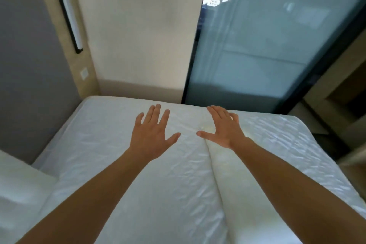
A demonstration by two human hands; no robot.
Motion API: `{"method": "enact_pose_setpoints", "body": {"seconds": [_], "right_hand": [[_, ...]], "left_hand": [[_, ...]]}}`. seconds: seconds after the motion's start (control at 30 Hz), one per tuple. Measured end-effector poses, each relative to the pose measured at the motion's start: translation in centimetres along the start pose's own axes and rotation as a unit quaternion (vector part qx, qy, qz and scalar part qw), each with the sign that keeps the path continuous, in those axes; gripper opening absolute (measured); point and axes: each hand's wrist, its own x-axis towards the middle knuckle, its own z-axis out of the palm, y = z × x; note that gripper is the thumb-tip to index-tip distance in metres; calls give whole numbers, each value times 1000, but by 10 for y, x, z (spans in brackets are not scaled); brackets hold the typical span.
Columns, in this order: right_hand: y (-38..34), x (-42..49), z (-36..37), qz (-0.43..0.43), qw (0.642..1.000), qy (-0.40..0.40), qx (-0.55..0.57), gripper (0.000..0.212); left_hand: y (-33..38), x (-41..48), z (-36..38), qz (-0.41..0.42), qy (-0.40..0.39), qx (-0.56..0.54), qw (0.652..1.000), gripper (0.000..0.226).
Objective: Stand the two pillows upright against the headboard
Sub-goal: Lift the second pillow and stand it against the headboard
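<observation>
White pillow (17,188) beside grey headboard (29,69).

Two pillows (138,164) flat side by side on bed (65,125); headboard (29,65) at left, wall light (69,16) beside it, glass door (267,35) behind at right.

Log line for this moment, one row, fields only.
left hand: open, flat | right hand: open, flat | pillow: lower left by headboard, untouched | second pillow: not clearly seen
</observation>
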Motion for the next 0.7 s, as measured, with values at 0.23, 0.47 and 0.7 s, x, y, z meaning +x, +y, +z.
{"method": "enact_pose_setpoints", "body": {"seconds": [0.23,0.47,0.7], "right_hand": [[180,-82,27,51,998,-31,10,115],[297,-107,48,47,995,-84,33,111],[357,-89,98,50,991,-118,41,110]], "left_hand": [[166,26,66,-1,-37,-4,999,95],[283,51,112,-36,-78,-13,996,94],[341,93,181,-48,-103,-28,993,94]]}}
